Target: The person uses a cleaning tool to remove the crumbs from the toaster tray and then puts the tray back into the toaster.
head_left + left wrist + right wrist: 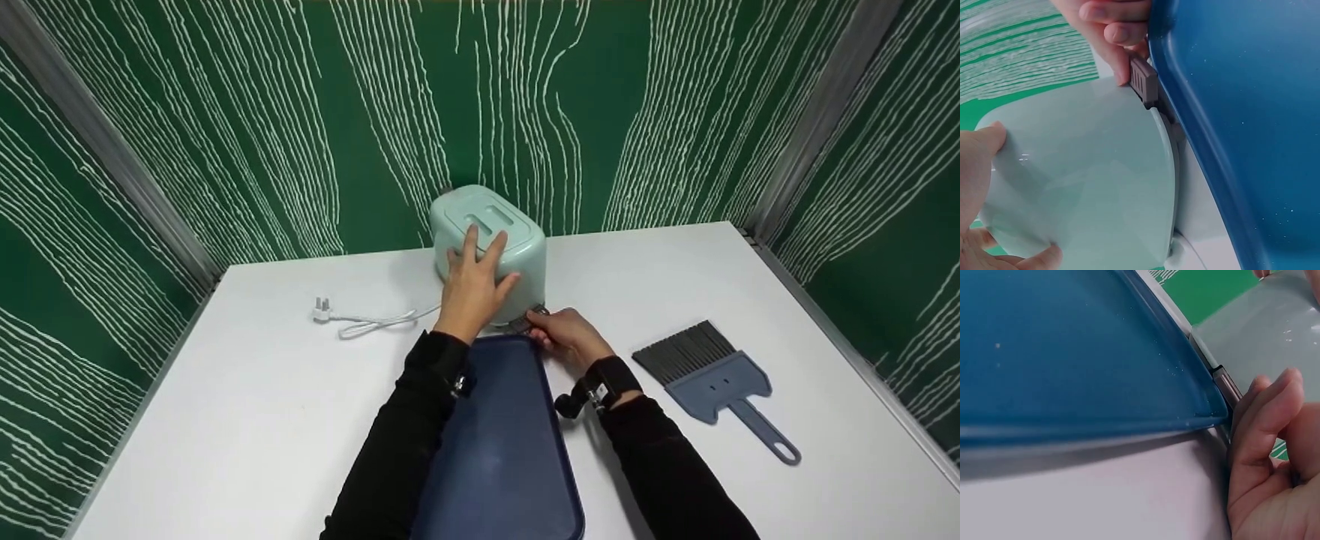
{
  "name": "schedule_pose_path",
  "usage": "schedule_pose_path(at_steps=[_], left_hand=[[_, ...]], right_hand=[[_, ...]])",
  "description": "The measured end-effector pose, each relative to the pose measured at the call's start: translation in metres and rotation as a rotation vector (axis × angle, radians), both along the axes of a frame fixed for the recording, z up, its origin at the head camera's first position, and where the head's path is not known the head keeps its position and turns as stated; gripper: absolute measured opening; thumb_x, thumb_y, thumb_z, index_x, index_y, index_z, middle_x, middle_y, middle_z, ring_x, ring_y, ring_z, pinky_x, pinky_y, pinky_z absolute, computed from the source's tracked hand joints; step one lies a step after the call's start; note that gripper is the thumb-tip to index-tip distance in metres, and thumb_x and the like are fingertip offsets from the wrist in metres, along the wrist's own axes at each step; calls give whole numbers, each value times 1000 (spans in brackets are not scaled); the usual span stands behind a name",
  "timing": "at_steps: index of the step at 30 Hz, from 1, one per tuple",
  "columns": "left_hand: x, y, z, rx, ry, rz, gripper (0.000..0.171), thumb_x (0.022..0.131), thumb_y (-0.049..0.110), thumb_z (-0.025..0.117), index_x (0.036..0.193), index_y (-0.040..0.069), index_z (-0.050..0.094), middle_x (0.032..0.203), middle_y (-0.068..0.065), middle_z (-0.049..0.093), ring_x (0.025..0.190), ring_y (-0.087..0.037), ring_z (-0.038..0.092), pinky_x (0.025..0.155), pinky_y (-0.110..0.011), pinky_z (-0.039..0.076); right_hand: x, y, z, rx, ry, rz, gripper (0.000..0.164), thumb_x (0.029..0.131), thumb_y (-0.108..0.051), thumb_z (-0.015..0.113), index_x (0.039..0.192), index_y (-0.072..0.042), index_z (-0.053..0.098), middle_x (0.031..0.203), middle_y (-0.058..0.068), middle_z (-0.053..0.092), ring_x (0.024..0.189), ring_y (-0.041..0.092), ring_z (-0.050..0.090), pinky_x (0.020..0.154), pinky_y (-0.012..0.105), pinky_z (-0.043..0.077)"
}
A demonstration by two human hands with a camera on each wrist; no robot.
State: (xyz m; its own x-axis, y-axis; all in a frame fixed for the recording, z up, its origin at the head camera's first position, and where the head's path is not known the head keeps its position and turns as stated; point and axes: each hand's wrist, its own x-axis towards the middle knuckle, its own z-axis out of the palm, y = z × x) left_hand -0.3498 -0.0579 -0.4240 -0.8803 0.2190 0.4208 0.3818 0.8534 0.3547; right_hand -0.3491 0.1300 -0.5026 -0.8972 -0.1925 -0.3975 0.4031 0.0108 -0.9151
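A mint-green toaster [529, 262] with a lid over its slots stands at the back of the white table, its near end by a dark blue tray [502, 420]. My left hand [472, 296] rests with spread fingers on the toaster's top and side. Low at the toaster's base, my right hand [566, 334] pinches the ridged brown-grey end of the crumb tray [1144, 81], right beside the blue tray's rim. Most of the crumb tray is hidden by the toaster and my fingers.
A white power plug [322, 310] lies left of the toaster on its looped cord [375, 322]. To the right lies a blue brush [716, 382] with dark bristles. Green walls with white lines [247, 127] enclose the table's back and sides.
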Motion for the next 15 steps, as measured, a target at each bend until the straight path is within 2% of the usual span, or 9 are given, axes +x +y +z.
schedule_pose_path(at_steps=[5, 15], left_hand=[[1, 0, 0, -1, 29, -10, 65, 105, 41, 69, 164, 21, 47, 173, -27, 27, 140, -76, 39, 110, -73, 50], [0, 1, -1, -18, -2, 3, 67, 106, 45, 66, 165, 23, 44, 175, -26, 24, 143, -74, 37, 111, -73, 49]], right_hand=[[2, 3, 0, -24, 2, -4, 37, 111, -22, 60, 76, -10, 68, 59, -9, 60, 45, -4, 49, 46, 9, 42], [6, 18, 1, -6, -12, 33, 28, 107, -21, 63, 85, -6, 73, 58, -10, 60, 46, -4, 50, 47, 9, 42]])
